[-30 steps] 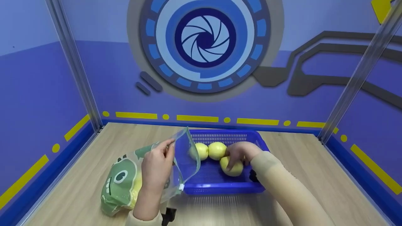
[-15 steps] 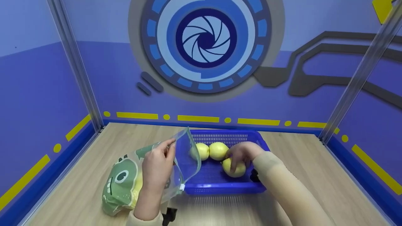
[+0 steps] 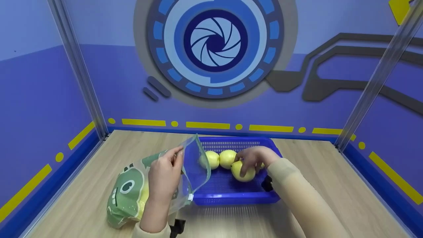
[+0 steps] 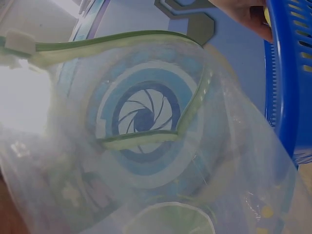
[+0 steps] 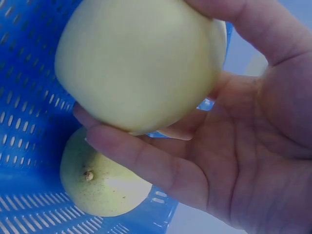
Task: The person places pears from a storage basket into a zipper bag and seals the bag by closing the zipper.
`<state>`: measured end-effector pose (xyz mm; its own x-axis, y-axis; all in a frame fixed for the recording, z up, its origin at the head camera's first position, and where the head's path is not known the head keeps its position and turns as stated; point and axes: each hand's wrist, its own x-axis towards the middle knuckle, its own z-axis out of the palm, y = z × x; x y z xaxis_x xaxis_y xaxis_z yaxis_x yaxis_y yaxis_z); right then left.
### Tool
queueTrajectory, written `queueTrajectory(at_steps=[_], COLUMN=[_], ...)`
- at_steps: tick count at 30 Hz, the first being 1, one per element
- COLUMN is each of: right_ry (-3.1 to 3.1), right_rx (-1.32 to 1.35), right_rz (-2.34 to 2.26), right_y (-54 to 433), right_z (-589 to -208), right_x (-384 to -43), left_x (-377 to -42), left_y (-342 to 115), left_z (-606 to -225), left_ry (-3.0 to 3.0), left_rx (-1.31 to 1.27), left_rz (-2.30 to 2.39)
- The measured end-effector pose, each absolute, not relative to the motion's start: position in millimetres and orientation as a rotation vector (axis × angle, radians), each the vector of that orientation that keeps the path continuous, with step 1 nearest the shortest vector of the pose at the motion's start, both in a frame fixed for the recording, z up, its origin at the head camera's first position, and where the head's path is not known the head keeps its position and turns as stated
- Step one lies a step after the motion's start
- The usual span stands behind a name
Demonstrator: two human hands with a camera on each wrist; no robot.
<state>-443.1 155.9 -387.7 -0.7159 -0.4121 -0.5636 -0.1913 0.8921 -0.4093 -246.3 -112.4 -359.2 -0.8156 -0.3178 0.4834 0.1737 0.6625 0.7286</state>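
Gripping a fruit, the right hand is held inside the basket. Left of the basket, a bag is pinched near its mouth by the left hand.

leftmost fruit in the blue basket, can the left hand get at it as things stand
Probably not: the left hand pinches the bag, and the bag's clear open mouth stands between it and that fruit.
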Motion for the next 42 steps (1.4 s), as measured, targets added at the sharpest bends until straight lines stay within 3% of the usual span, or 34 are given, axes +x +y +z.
queueTrajectory(at_steps=[42], right_ry=[2.396], right_rx=[-0.745], right_rz=[-0.755], right_y=[154], right_z=[-364], right_x=[-436], left_x=[-246], left_y=[-113], left_z=[-359], left_ry=[-2.283], left_rx=[0.105], left_rz=[-1.076])
